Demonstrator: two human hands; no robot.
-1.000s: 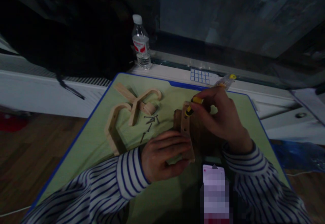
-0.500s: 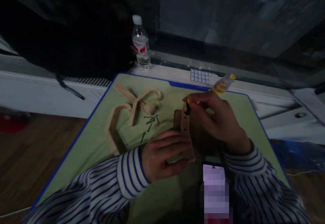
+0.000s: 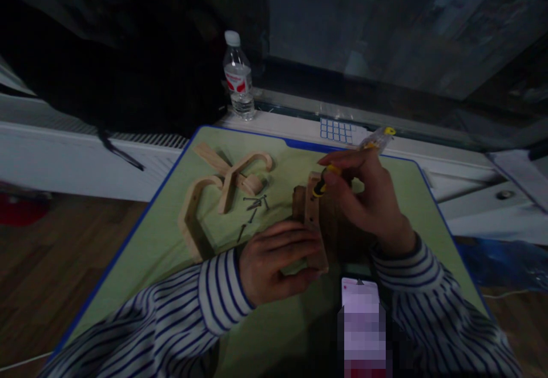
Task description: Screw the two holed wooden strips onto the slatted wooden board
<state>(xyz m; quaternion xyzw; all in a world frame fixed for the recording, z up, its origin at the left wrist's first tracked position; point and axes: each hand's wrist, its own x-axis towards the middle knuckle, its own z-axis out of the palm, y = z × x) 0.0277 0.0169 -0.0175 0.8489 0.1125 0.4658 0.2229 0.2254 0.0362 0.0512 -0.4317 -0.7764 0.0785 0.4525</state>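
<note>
The left hand [image 3: 278,261] held a wooden piece [image 3: 314,209] while the right hand [image 3: 369,201] pinched a screwdriver [image 3: 319,187] at it, apparently for fastening, the next turn needing steady alignment.

We note free passage over the counter [image 3: 289,167] between the wooden hooks [image 3: 233,175] and the right hand [image 3: 363,198]. Nearer us, screws [image 3: 256,202] and the held wooden piece [image 3: 313,207] narrow it.

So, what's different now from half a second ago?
The top of the yellow-and-black tool has tipped to the right, from nearly upright to leaning, and the fingertips of the right hand went with it. Nothing was picked up or let go. The left hand still holds the wooden piece; the screws, bottle and phone stayed put.
</note>
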